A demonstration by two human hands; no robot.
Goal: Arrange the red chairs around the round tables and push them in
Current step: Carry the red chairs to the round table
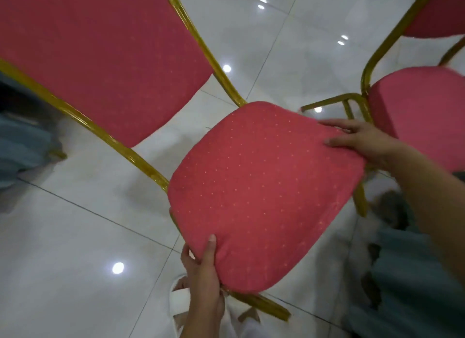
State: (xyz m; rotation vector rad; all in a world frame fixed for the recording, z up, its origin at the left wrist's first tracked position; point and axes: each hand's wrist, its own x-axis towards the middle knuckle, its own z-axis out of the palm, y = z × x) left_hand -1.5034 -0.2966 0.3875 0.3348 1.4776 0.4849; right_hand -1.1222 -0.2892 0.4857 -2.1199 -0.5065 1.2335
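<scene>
A red chair with a gold metal frame fills the view, its dotted seat cushion (264, 191) in the middle and its backrest (95, 55) at upper left. My left hand (203, 272) grips the seat's near corner, thumb on top and fingers under the edge. My right hand (362, 141) holds the seat's right edge, fingers spread over the fabric. A second red chair (422, 106) stands close at the right, its seat just behind my right hand. No round table shows.
Glossy white floor tiles (75, 249) with light reflections lie all around. Teal-grey cloth (22, 141) hangs at the left edge, and more teal cloth (412, 274) at lower right. A white shoe (180, 300) shows below the seat.
</scene>
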